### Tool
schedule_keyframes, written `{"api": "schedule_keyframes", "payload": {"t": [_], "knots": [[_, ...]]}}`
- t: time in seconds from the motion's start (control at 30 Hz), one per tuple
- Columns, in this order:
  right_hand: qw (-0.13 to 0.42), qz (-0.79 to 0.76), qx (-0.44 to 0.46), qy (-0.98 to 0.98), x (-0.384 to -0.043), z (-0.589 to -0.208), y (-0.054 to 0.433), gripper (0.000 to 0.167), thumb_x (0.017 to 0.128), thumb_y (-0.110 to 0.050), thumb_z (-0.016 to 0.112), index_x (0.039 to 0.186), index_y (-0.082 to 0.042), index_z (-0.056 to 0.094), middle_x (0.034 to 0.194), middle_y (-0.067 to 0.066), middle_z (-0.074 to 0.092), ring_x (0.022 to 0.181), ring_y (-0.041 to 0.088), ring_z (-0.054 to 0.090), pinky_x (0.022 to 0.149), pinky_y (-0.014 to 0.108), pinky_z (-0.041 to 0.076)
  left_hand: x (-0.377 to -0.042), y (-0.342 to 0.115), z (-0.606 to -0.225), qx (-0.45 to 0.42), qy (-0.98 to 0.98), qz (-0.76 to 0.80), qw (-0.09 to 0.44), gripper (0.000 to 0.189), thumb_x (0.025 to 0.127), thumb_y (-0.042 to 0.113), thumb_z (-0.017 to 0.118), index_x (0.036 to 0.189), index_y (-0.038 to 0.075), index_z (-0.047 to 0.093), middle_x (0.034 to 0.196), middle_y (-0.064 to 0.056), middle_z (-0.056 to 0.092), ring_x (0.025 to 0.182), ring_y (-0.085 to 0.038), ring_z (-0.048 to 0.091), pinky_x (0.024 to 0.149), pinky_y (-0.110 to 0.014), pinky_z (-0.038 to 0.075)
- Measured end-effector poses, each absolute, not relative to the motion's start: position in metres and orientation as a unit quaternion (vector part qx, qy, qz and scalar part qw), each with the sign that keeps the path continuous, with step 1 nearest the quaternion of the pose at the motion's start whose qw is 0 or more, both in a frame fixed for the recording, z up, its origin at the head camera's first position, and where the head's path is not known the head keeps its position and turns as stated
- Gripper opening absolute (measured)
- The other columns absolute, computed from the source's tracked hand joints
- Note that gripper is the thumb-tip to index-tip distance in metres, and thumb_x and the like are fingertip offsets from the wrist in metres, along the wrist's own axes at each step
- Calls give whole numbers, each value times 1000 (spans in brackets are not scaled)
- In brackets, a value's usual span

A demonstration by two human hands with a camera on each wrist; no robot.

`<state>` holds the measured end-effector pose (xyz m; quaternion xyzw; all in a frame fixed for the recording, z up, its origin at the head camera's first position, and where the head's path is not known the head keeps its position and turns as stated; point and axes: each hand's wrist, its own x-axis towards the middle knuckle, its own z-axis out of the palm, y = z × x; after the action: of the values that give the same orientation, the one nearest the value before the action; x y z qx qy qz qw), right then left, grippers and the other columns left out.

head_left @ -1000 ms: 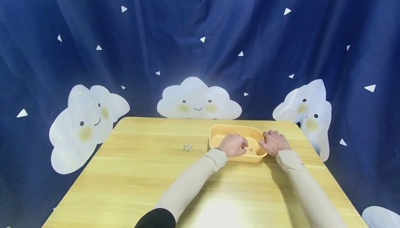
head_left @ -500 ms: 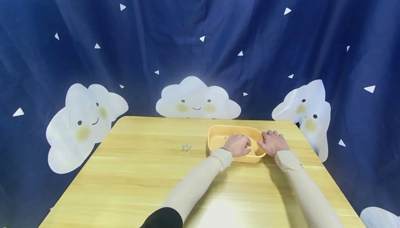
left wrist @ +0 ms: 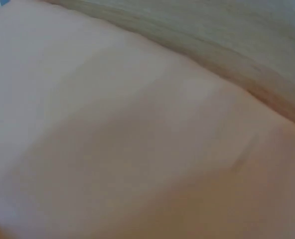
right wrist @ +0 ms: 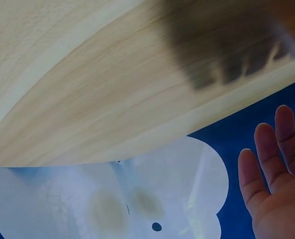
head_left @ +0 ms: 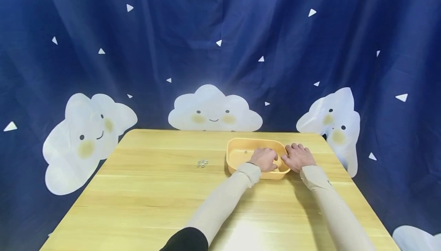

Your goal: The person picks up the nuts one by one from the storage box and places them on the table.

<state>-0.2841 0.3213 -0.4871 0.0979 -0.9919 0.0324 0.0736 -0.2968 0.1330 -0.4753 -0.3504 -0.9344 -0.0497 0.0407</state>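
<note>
My left hand (head_left: 264, 159) reaches down into a yellow-orange plastic box (head_left: 255, 141) with its fingers bent. Thumb and index fingertip are close together near the box's right end; whether they pinch something I cannot tell. One small silver metal piece (head_left: 245, 152) lies on the box floor, left of that hand. My right hand (head_left: 299, 157) lies at the box's right end, thumb at the rim and the other fingers extended outside it. In the right wrist view the extended fingers (right wrist: 274, 159) show, but no box. Blurred skin (left wrist: 137, 124) fills most of the left wrist view.
Several small silver nut-like pieces (head_left: 202, 163) sit in a group on the wooden table (head_left: 144, 189), left of the box. A dark blue curtain (head_left: 220, 63) with white cloud faces hangs behind the table's far edge.
My left hand has shifted right within the box, uncovering a silver piece at its left. Another piece near the fingertips is now hidden. The right hand stays at the rim.
</note>
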Motion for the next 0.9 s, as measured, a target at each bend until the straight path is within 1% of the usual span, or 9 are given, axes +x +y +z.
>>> {"api": "schedule_keyframes", "payload": {"t": [0.07, 0.13, 0.27, 0.33, 0.4, 0.47, 0.57, 0.77, 0.9], "knots": [[75, 33, 98, -992, -284, -486, 321, 38, 94, -36, 47, 108, -5, 63, 115, 20, 65, 107, 45, 58, 84, 62, 48, -297, 135, -475, -346, -936, -51, 35, 25, 88, 41, 80, 110, 29, 80, 114, 13, 77, 95, -7, 73, 72, -28, 59], [76, 36, 97, -992, -283, -485, 321, 38, 94, -36, 47, 109, -5, 63, 115, 20, 65, 108, 45, 58, 84, 62, 47, -298, 136, -475, -342, -938, -53, 26, 22, 88, 41, 81, 106, 29, 80, 111, 14, 77, 89, -6, 71, 69, -28, 58], [76, 41, 98, -991, -282, -484, 320, 38, 94, -36, 49, 110, -4, 63, 117, 21, 65, 109, 46, 58, 86, 63, 47, -300, 138, -477, -338, -939, -59, 9, 13, 85, 37, 84, 86, 27, 76, 92, 15, 73, 72, -3, 60, 60, -27, 50], [77, 41, 99, -991, -282, -484, 319, 38, 94, -35, 49, 110, -4, 63, 116, 22, 65, 109, 46, 58, 86, 62, 48, -301, 138, -478, -341, -938, -61, 4, 22, 84, 36, 85, 74, 26, 68, 78, 15, 65, 65, -4, 52, 56, -26, 45], [81, 42, 100, -991, -282, -484, 318, 37, 94, -34, 49, 110, -4, 63, 116, 22, 65, 108, 46, 58, 85, 62, 48, -302, 139, -478, -344, -937, -65, 0, 37, 84, 35, 86, 65, 24, 56, 66, 13, 53, 60, -5, 44, 53, -26, 40], [84, 41, 101, -991, -282, -484, 318, 37, 94, -34, 49, 110, -4, 63, 115, 22, 65, 108, 47, 58, 85, 62, 48, -302, 139, -479, -347, -935, -68, -5, 48, 84, 33, 86, 59, 22, 46, 60, 12, 42, 57, -6, 38, 51, -25, 36], [87, 39, 102, -990, -282, -486, 318, 37, 95, -35, 50, 110, -4, 64, 116, 22, 65, 109, 47, 58, 86, 63, 48, -303, 139, -480, -350, -934, -69, -8, 56, 83, 29, 87, 54, 23, 39, 55, 12, 35, 55, -5, 36, 48, -24, 34], [85, 39, 101, -991, -283, -489, 319, 38, 95, -36, 49, 112, -4, 64, 117, 22, 65, 110, 46, 58, 87, 63, 48, -305, 138, -484, -353, -934, -61, -7, 51, 82, 21, 86, 54, 23, 43, 55, 13, 41, 57, -4, 40, 48, -24, 37], [82, 41, 96, -991, -282, -487, 319, 39, 94, -36, 49, 111, -5, 64, 118, 20, 65, 109, 45, 57, 86, 62, 47, -307, 139, -483, -350, -935, -62, -12, 38, 83, 21, 84, 61, 24, 53, 64, 14, 55, 61, -3, 48, 53, -26, 43]]}}
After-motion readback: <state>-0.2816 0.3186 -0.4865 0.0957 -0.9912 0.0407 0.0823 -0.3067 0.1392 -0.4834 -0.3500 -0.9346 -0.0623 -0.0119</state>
